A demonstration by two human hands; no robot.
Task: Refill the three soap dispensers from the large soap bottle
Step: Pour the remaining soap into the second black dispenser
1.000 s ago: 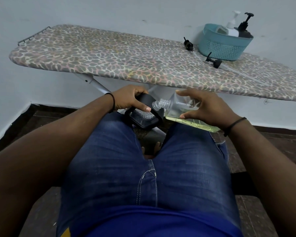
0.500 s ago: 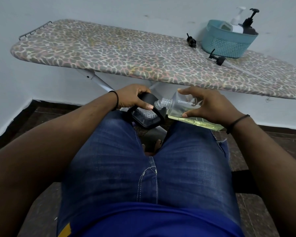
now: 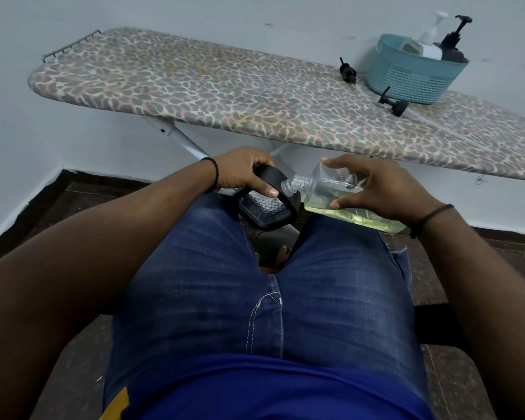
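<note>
Right hand (image 3: 385, 189) curled round clear soap bottle (image 3: 331, 192), fingers on far side, thumb on near side. Bottle tipped nearly flat over right thigh, open neck pointing left, yellowish soap pooled along low side. Left hand (image 3: 243, 174) grips black-framed dispenser (image 3: 265, 210) over knees – thumb across top rim. Bottle neck just above dispenser's right rim – contact unclear. Teal basket (image 3: 406, 77) with two pump bottles on ironing board (image 3: 225, 95), two loose black pump heads (image 3: 347, 71) beside it.

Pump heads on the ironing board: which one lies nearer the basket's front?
The black pump head lying just in front of the teal basket. The other pump head lies to the basket's left, farther back on the ironing board.
</note>
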